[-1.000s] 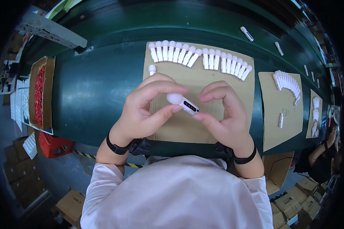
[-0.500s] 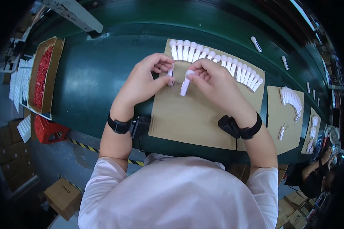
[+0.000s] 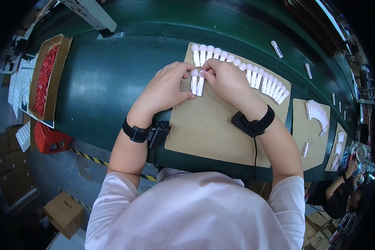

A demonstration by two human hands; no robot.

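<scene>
Two small white wands with rounded pale-pink heads lie side by side on a brown cardboard sheet [image 3: 214, 133]. My right hand [image 3: 230, 81] pinches the head of the right-hand wand [image 3: 200, 87]. Around the left-hand wand [image 3: 194, 84], my left hand [image 3: 162, 87] is spread, its fingertips by the head and its thumb near the lower end. Whether the left fingers touch that wand I cannot tell. Along the sheet's far edge runs a curved row of similar wands [image 3: 254, 79], partly hidden behind my right hand.
Single wands [image 3: 276, 49] lie on the green bench [image 3: 112, 83] at the far right. More wands sit on a second cardboard sheet [image 3: 300, 121]. At left stands an open box [image 3: 62, 71] of red pieces. A co-worker's arm [image 3: 339, 185] shows at lower right.
My right hand has brought its wand left and set it upright beside the other one. My left hand has spread wider, its thumb now lower. The view has shifted slightly.
</scene>
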